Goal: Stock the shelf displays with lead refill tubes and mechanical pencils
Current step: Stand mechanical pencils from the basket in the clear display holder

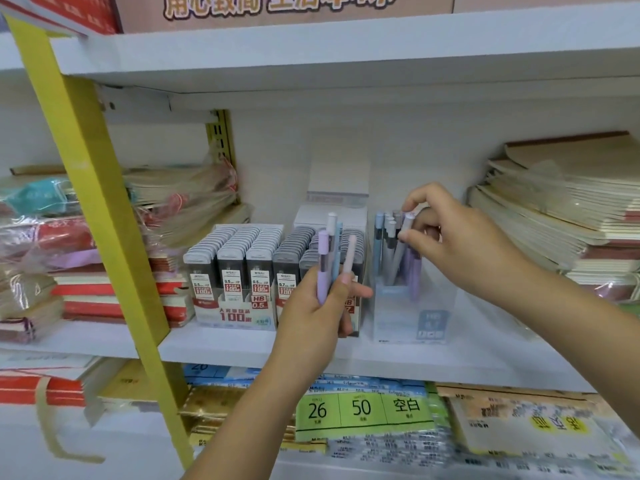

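My left hand (317,308) grips a small bunch of pastel mechanical pencils (331,251), lilac, blue, white and pink, upright in front of the lead refill display (239,271). That display holds rows of grey-capped lead tubes. My right hand (450,237) pinches the top of one grey pencil (401,251) that leans in the clear pencil box (410,313), which holds several blue, grey and lilac pencils. Both boxes stand side by side on the white shelf (433,358).
Stacks of wrapped notebooks (568,209) lie to the right, more wrapped books (79,271) to the left. A yellow upright (104,220) slants across the left. A white box (337,188) stands behind the displays. Paper packs (363,410) fill the shelf below.
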Demonstrator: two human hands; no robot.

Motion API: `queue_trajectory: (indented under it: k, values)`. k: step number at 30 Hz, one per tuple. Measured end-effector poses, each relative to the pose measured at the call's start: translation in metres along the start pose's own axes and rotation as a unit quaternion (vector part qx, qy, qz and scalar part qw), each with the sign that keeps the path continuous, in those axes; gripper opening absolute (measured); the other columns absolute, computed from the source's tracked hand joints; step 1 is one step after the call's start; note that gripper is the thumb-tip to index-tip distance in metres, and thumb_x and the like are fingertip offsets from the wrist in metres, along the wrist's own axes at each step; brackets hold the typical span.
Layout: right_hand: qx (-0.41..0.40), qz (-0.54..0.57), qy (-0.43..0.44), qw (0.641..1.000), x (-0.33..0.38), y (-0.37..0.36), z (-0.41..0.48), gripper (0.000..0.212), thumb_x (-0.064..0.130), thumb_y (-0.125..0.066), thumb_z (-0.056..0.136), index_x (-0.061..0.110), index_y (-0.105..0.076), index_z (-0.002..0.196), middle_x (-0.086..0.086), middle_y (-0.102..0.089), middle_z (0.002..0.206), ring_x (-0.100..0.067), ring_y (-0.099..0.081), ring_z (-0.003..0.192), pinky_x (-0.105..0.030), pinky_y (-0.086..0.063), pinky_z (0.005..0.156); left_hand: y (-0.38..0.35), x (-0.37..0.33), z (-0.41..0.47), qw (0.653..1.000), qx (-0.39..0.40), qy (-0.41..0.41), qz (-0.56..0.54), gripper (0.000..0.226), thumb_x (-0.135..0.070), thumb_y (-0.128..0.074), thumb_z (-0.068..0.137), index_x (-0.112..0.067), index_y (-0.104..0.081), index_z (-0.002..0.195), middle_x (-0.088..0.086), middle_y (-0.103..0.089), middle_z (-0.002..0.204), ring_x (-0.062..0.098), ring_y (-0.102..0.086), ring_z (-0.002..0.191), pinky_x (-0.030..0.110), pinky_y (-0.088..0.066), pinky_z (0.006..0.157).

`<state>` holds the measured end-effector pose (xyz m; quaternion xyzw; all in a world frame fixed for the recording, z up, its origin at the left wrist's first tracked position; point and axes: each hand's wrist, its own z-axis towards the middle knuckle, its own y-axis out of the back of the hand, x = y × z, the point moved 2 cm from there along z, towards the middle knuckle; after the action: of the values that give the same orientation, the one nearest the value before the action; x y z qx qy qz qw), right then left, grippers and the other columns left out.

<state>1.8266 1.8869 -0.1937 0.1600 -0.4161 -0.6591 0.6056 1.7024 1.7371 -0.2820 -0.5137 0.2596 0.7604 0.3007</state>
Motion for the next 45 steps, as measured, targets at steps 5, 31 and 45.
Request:
queue_trajectory:
  k: [5, 31, 45]
  values:
    - [-0.016, 0.0, 0.008, 1.0, 0.002, -0.002, 0.002, 0.022, 0.03, -0.062, 0.091, 0.035, -0.042, 0.097, 0.005, -0.064, 0.081, -0.013, -0.058, 0.074, -0.031, -0.042, 0.064, 0.002, 0.0, -0.003, 1.0, 0.006, -0.007, 0.01, 0.031, -0.031, -0.046, 0.104, -0.007, -0.066, 0.102, -0.019, -0.063, 0.055, 0.004, -0.047, 0.045, 0.014, -0.042, 0.047]
    - [-0.002, 0.38, -0.084, 0.921, 0.033, -0.023, -0.029, 0.019, 0.013, -0.065, 0.089, 0.025, -0.065, 0.102, 0.001, -0.073, 0.081, -0.006, -0.068, 0.075, -0.014, -0.05, 0.068, -0.004, -0.006, -0.013, 0.987, 0.106, 0.044, -0.109, 0.039, -0.05, -0.06, 0.087, -0.017, -0.073, 0.102, 0.004, -0.078, 0.097, 0.009, -0.063, 0.063, 0.021, -0.051, 0.059]
    - [0.041, 0.075, 0.01, 0.996, 0.012, 0.023, -0.043, 0.014, 0.021, -0.072, 0.082, 0.031, -0.071, 0.092, 0.015, -0.065, 0.096, 0.0, -0.057, 0.092, -0.009, -0.044, 0.082, 0.028, -0.018, -0.009, 0.998, 0.005, 0.024, -0.053, 0.004, -0.027, -0.074, 0.086, -0.027, -0.074, 0.082, 0.005, -0.075, 0.079, 0.005, -0.039, 0.044, 0.018, -0.035, 0.041]
